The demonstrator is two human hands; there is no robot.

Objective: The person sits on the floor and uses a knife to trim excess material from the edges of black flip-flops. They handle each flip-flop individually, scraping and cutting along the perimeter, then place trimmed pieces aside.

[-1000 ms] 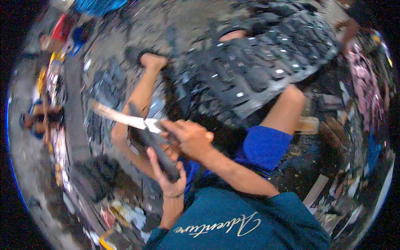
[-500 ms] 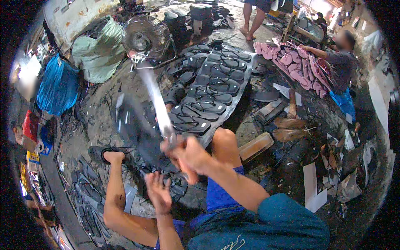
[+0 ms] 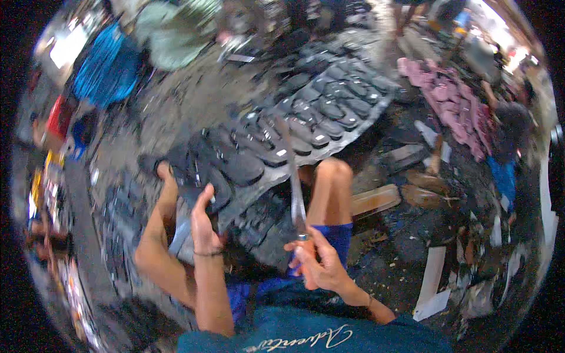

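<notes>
A long knife (image 3: 296, 191) with a narrow grey blade and orange handle is in my right hand (image 3: 321, 265). Fingers wrap the handle, and the blade points away from me over a row of sandals. My left hand (image 3: 204, 226) is raised on edge with its fingers stretched out, close to a black sandal (image 3: 200, 176) by my left foot. Whether it touches that sandal I cannot tell. Black thong sandals (image 3: 315, 132) lie side by side along a long pale sheet (image 3: 368, 126) that runs from near my knees toward the far right.
Pink sandals (image 3: 444, 100) are heaped at the far right beside another person (image 3: 515, 129). A wooden block (image 3: 375, 200) lies right of my knee, with scraps around it. A blue bag (image 3: 109, 65) and a pale green sack (image 3: 176, 35) stand far left. More dark sandals lie at left.
The knife and my right hand have swung right and toward me. A blurred dark shape left of the knife no longer shows; a sandal rests by my left foot. The view has shifted.
</notes>
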